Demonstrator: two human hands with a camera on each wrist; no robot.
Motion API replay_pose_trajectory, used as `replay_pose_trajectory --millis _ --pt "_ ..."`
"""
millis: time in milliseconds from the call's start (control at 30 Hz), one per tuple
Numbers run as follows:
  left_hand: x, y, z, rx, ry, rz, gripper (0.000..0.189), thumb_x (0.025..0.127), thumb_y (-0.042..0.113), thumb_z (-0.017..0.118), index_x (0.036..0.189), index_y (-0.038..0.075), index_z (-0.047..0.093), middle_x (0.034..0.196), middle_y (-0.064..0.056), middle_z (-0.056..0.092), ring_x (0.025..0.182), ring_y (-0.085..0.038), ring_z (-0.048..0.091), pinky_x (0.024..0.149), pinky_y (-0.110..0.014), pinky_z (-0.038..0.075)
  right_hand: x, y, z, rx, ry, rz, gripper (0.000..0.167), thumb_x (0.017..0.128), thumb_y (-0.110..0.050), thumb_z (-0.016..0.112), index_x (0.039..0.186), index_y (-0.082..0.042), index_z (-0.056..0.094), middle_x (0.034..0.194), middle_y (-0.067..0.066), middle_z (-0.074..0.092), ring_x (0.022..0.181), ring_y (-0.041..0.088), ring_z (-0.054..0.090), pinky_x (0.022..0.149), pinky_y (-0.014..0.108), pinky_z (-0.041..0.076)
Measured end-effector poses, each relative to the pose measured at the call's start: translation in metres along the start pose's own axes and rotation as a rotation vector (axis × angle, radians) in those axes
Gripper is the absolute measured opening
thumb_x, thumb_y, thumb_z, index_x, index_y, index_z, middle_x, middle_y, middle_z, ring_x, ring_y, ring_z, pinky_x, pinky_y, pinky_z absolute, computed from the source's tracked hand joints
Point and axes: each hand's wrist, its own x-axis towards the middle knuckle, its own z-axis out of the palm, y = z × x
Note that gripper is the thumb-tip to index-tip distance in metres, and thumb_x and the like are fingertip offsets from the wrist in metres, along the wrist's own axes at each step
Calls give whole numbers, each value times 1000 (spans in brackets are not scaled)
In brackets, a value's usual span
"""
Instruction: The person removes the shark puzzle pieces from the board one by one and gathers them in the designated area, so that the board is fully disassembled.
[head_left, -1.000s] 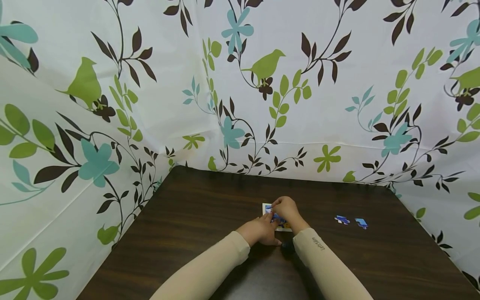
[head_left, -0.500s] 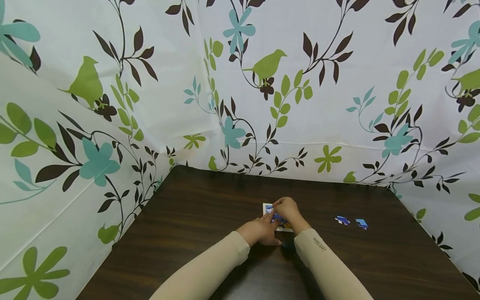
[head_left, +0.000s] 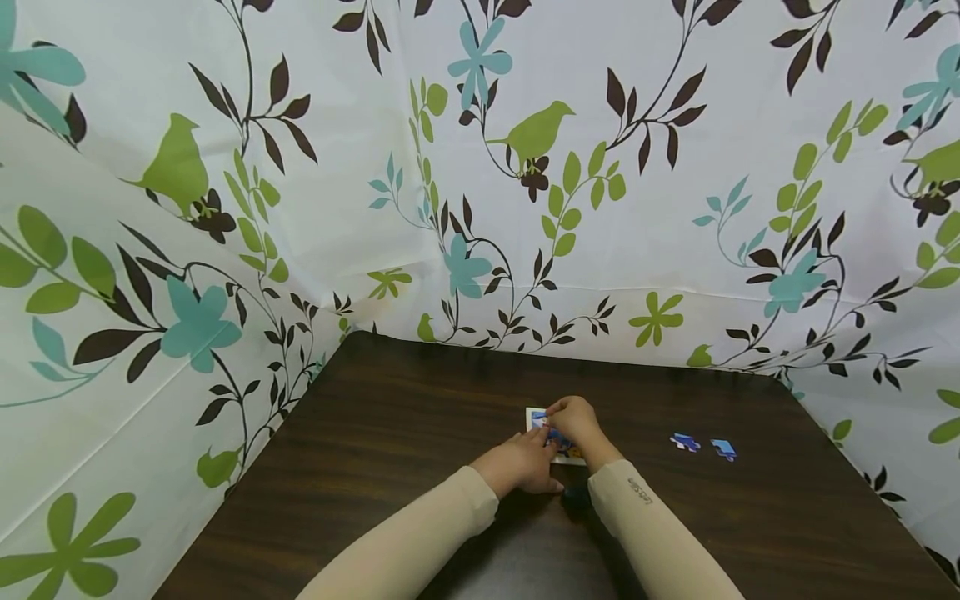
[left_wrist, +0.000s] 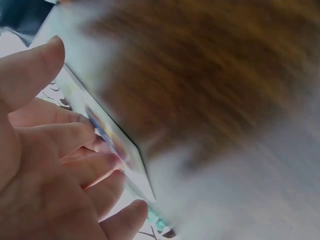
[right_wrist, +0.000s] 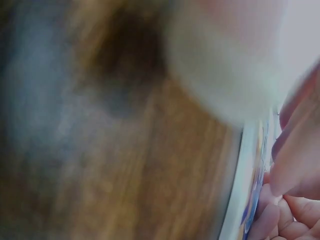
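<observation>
A small jigsaw puzzle in a white-bordered tray (head_left: 529, 414), with a blue and orange picture, lies on the dark table, partly covered by both hands. My left hand (head_left: 521, 461) rests over its left side, fingers extended onto the picture and thumb apart; the left wrist view shows these fingers (left_wrist: 97, 167) along the tray's face. My right hand (head_left: 573, 419) reaches in from the right, thumb and forefinger pinched at the upper part, where a blue puzzle piece shows at the fingertips, mostly hidden. Blurred right fingers (right_wrist: 300, 145) stand beside the tray's edge in the right wrist view.
Two loose blue puzzle pieces lie to the right, one piece (head_left: 685, 442) nearer the hands and another piece (head_left: 723, 449) beyond it. A small black object (head_left: 576, 495) shows beneath the right wrist. Patterned curtain (head_left: 637, 250) walls surround the wood-grain table (head_left: 420, 400).
The hands stay almost where they were over the puzzle, the right fingertips shifting only slightly. Both loose pieces lie unmoved; the head view has shifted a little.
</observation>
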Motion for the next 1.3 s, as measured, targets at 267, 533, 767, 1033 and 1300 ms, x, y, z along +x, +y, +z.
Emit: replay_pose_trajectory --millis 267,533,767,1033,1300 --pt "-6 5 5 28 -4 -6 77 91 55 63 155 23 35 165 -2 24 152 -20 23 121 -40 28 -1 1 0 4 22 -10 12 85 -6 67 93 -2 75 107 17 70 92 28 60 80 40 50" --pt "-8 5 5 24 4 -21 78 90 58 63 155 23 36 165 -1 25 152 -20 24 121 -39 29 -6 0 -4 -89 54 -76 8 85 -9 69 89 -3 73 97 15 70 87 27 62 80 44 52" --pt "-7 5 5 24 -11 -28 78 91 58 62 155 24 35 165 -1 24 153 -19 22 121 -38 28 -7 -1 -7 -153 10 -89 9 84 -14 72 85 -5 75 97 13 71 87 26 64 81 44 53" --pt "-6 5 7 33 -8 -20 77 91 57 62 155 24 36 164 -2 26 152 -19 24 121 -38 29 -5 0 -1 -144 3 -104 9 81 -13 74 82 -4 73 90 12 70 83 24 64 79 43 54" --pt "-7 5 6 44 -15 -16 75 91 57 62 154 24 37 165 -1 25 152 -18 23 120 -38 30 -2 2 1 -104 19 -62 13 82 -16 76 82 -5 69 93 13 68 86 26 63 81 44 52"
